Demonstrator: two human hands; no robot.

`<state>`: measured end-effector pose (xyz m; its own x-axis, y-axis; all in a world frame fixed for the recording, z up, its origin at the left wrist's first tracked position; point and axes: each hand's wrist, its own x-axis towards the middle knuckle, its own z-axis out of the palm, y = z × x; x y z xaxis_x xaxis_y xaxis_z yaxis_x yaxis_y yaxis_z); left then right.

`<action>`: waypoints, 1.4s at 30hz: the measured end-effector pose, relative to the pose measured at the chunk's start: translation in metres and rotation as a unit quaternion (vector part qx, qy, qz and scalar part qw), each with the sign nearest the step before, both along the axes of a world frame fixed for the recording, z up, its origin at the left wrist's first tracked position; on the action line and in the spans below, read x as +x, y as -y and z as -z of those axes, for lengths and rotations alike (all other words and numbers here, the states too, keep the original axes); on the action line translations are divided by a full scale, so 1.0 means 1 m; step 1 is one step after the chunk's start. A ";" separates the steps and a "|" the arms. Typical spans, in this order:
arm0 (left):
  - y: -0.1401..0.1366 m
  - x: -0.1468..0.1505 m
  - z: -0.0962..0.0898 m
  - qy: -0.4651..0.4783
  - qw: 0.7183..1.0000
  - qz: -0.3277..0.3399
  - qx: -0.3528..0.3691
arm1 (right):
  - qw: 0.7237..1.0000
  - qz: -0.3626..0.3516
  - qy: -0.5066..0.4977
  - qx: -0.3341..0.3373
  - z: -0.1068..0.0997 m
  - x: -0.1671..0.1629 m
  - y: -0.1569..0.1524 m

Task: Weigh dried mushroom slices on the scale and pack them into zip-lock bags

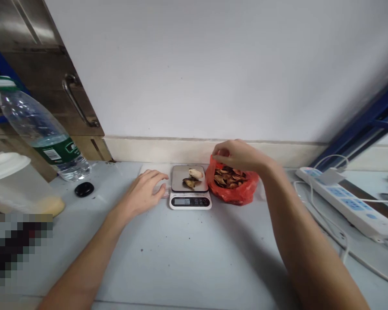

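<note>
A small white kitchen scale [190,202] sits on the table near the wall, its display lit. On its plate lie a pale curled dried piece [195,173] and a darker brown one [190,184], like dried peel. Just left of the scale is my left hand [144,191], fingers apart, holding nothing. To the right stands an open red plastic bag [236,197] with many brown dried pieces [229,177] inside. My right hand [239,154] reaches over the bag, thumb and fingers closed at its upper left rim.
A water bottle [48,129], a lidded plastic tub [19,185] and a round black object [84,189] stand at left. A white power strip [349,202] with cables lies at right. The white wall [197,77] rises behind the table.
</note>
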<state>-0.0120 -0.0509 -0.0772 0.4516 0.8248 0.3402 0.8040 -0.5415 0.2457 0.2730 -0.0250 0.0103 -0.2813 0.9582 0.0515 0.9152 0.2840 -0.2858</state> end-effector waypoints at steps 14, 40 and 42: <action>-0.002 0.004 0.006 -0.003 1.000 0.023 0.000 | 0.976 0.027 0.135 -0.167 0.027 -0.006 -0.011; 0.000 0.006 0.007 0.005 1.000 0.023 -0.003 | 0.967 -0.194 -0.165 -0.026 0.007 0.005 -0.004; 0.000 0.007 0.007 0.007 1.000 0.025 -0.003 | 0.964 -0.202 -0.170 -0.037 0.009 -0.002 -0.005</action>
<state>-0.0052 -0.0509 -0.0841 0.4876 0.8036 0.3412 0.7724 -0.5792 0.2605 0.2713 -0.0203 0.0014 -0.6103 0.7792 0.1427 0.5843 0.5643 -0.5832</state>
